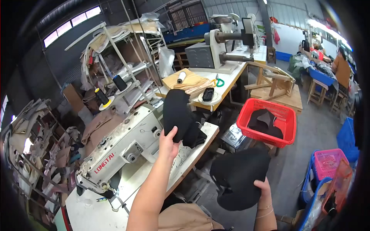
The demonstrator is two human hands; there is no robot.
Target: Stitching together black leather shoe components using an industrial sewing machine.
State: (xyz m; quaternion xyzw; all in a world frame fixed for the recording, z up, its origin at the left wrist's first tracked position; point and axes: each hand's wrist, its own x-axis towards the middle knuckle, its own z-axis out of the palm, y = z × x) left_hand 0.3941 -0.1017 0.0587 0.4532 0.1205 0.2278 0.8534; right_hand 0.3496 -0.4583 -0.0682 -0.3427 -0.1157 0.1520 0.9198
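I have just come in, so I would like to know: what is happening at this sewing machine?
A person is handling black, cloth-like pieces. The left hand holds one black piece up beside the white sewing machine. The right hand holds another black piece on the near side of the red basket, where more dark material lies.
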